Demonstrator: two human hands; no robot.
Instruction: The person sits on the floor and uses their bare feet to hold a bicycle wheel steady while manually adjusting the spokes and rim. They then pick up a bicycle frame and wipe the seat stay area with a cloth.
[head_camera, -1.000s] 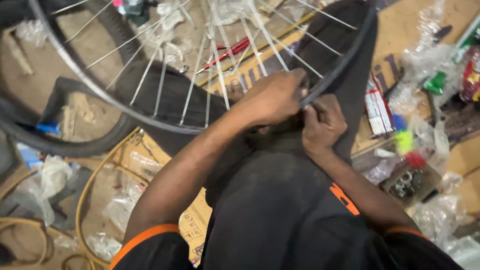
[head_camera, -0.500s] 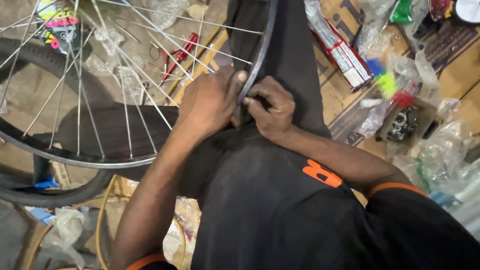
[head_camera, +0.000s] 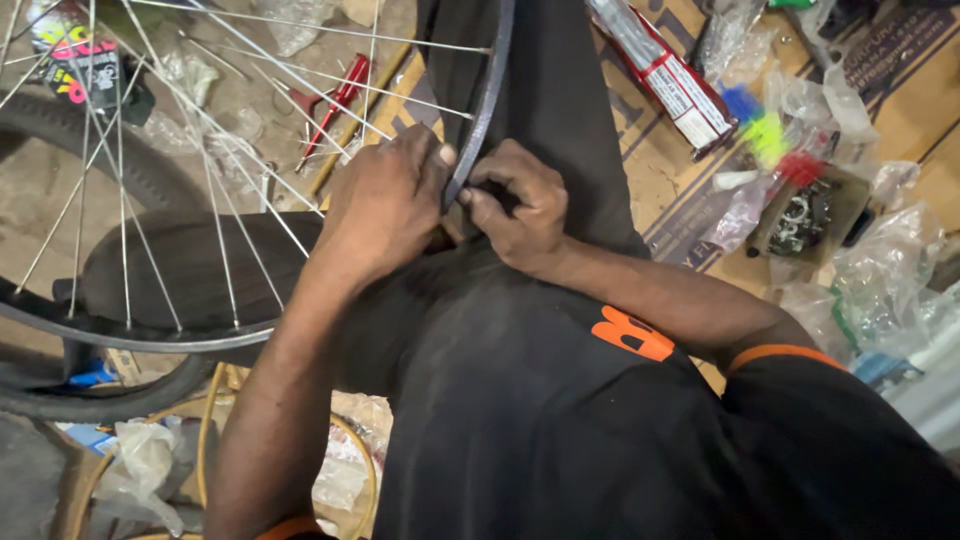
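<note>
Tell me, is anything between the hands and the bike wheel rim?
Nothing visible. The left hand grips the wheel rim directly, and the right hand pinches right beside it, touching the rim's edge.

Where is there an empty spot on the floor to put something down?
Bare cardboard shows at the far right, beyond the plastic bags. Another patch lies between the red box and the trouser leg. Both hands, left and right, crowd the rim; bags clutter the right side.

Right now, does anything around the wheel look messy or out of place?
Yes: crumpled clear plastic bags and a red-and-white carton lie loose on the flattened cardboard. A red tool lies on the floor behind the spokes. The wheel rim itself shows no visible damage.
</note>
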